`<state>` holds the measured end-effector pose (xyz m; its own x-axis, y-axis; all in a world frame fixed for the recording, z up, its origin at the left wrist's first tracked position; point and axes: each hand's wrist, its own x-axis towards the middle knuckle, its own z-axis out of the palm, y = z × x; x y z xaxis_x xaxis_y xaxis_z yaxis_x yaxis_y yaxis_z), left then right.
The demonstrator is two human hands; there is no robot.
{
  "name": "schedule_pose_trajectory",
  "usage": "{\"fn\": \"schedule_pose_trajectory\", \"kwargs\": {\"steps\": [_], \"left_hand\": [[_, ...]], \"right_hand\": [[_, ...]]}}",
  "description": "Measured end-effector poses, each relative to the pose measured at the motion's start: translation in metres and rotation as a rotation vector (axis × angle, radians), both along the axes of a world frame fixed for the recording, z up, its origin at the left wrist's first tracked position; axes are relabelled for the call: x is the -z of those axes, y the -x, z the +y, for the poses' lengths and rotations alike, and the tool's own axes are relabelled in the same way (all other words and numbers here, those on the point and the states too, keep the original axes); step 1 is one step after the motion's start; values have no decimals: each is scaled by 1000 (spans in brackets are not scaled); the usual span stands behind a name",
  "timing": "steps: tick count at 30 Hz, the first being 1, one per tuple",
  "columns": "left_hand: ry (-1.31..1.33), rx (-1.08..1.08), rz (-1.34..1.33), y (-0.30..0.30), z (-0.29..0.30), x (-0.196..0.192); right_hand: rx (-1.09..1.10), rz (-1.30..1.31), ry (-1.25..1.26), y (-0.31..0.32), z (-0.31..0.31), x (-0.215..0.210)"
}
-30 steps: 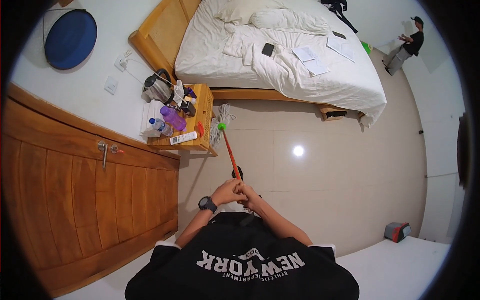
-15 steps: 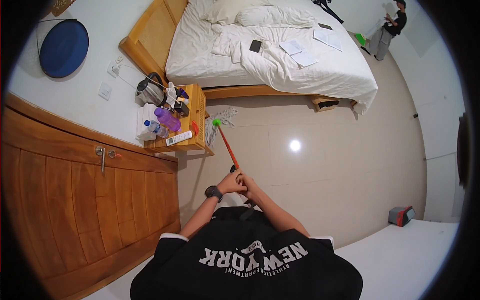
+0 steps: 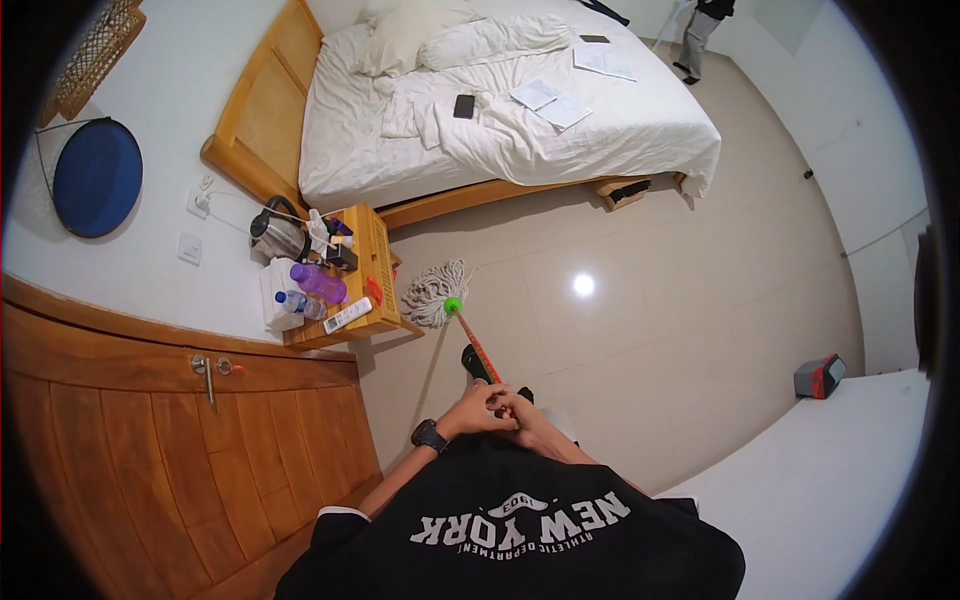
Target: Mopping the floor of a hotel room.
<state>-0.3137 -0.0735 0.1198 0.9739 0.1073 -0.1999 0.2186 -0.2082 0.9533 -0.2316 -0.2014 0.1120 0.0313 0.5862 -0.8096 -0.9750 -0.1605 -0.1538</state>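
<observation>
Both my hands are wrapped round the upper part of a mop's orange-red handle (image 3: 479, 344), close in front of my body. My left hand (image 3: 472, 408), with a dark watch on its wrist, sits on the left. Against it lies my right hand (image 3: 520, 412), also closed on the handle; the fingers partly hide the grip. From my hands the handle slants away and slightly left to a bright green joint (image 3: 453, 306). Beyond that, the grey-white string mop head (image 3: 436, 293) spreads over the tiled floor, right of the bedside table. One dark shoe (image 3: 474, 361) shows beside the handle.
A wooden bedside table (image 3: 370, 322) bears a kettle (image 3: 277, 236), a purple bottle (image 3: 320, 284) and a remote. A white bed (image 3: 420, 172) stands beyond. At left is a wooden door (image 3: 200, 450); at right, a grey-red box (image 3: 819, 377) on a white surface. Another person (image 3: 700, 35) stands far right.
The mop head has come nearer to me, out from beside the bedside table, and its strings now spread fully in view. My hands stay closed on the handle. The view has shifted.
</observation>
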Motion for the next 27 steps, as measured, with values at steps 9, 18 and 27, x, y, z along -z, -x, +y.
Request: {"fn": "schedule_pose_trajectory", "kwargs": {"steps": [9,18,27], "left_hand": [[-73,83,119,-40,33,58],[232,172,95,-14,-11,-48],[30,15,61,-26,15,43]], "right_hand": [[125,73,-138,-21,35,76],[106,57,-118,11,-27,-5],[260,-61,-90,-10,33,66]]}}
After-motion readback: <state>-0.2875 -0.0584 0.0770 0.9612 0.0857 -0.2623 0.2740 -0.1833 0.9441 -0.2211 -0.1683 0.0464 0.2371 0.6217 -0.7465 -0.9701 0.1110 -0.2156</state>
